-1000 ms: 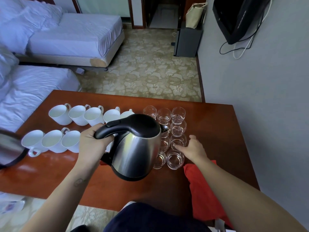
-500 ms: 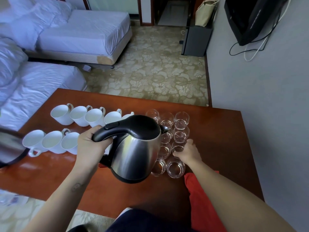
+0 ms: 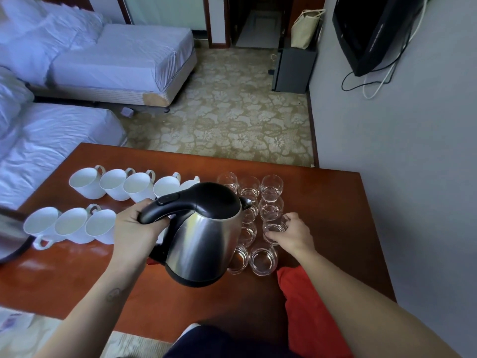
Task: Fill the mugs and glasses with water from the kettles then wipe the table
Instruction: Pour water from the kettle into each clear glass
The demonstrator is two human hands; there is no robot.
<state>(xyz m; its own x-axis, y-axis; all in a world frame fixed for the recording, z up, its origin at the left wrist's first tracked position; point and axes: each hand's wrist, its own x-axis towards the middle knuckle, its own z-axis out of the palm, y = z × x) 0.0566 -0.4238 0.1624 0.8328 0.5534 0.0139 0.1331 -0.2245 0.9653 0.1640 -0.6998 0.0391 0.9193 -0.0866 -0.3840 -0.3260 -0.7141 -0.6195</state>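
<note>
The left hand [image 3: 134, 228] grips the steel kettle [image 3: 204, 241] by its black handle above the desk [image 3: 322, 202]. The right hand [image 3: 294, 235] curls round one glass [image 3: 275, 227] in the cluster

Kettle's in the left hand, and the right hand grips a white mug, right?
No. The head view shows the right hand gripping a clear glass, not a white mug; the left hand does hold the kettle.

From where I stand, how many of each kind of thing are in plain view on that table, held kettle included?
White mugs: 8
Clear glasses: 9
Steel kettle: 1
Red cloth: 1
Total: 19; the kettle may hide more. The cut-off object at the left edge is not counted.
</note>
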